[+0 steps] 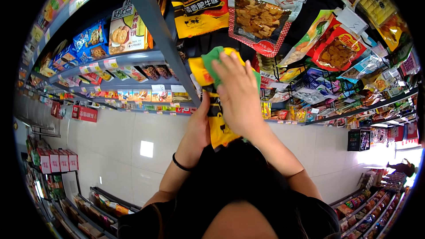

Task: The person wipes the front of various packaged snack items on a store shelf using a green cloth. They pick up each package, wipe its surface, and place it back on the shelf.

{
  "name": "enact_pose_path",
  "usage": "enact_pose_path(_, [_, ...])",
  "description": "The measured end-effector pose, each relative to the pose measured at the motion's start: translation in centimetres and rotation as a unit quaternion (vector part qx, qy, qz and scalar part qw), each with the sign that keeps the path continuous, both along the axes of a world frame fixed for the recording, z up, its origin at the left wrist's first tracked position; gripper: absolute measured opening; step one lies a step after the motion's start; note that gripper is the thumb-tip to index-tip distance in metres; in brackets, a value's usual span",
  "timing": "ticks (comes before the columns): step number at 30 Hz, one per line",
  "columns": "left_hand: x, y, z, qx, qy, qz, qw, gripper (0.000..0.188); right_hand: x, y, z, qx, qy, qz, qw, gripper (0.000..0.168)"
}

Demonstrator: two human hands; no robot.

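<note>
My left hand [196, 126] grips the side of a yellow and black snack packet [217, 132], which stands out in front of me below the hanging goods. Over the upper part of that packet, my right hand [237, 89] presses a green cloth [212, 60] flat with its fingers stretched along it. The cloth's edge also shows at the right of this hand. Just above hang a similar yellow snack packet [199, 13] and a clear-fronted bag of dried tofu [260, 16].
A grey shelf upright [159, 30] stands close at the left of my hands, with shelves of biscuits [123, 36] beyond. Hooks with hanging snack bags [340, 48] crowd the right. Card boxes [84, 113] sit on the tiled floor. A person [401, 168] is far off at right.
</note>
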State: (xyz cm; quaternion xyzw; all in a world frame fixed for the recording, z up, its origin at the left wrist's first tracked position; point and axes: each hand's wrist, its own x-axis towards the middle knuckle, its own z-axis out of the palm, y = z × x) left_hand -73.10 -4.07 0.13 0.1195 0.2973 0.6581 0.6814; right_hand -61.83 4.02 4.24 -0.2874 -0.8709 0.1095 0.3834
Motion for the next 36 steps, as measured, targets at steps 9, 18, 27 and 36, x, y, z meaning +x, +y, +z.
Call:
enact_pose_path(9, [-0.8, 0.0, 2.4, 0.077, -0.054, 0.027, 0.995, 0.057, 0.7, -3.4, -0.9, -0.066, 0.075, 0.067, 0.993, 0.052])
enact_pose_path(18, [0.2, -0.8, 2.0, 0.067, 0.035, -0.033, 0.997, 0.06, 1.7, 1.7, 1.2, -0.13, 0.112, -0.014, 0.985, 0.036])
enact_pose_path(27, [-2.6, 0.9, 0.5, 0.105, -0.041, 0.031, 0.993, 0.062, 1.0, -3.6, -0.4, 0.04, 0.015, 0.129, 0.991, 0.047])
enact_pose_path(36, [-4.3, 0.5, 1.7, 0.201, -0.108, 0.081, 0.97, 0.056, 6.2, 2.3, -2.2, -0.252, 0.213, -0.019, 0.944, 0.034])
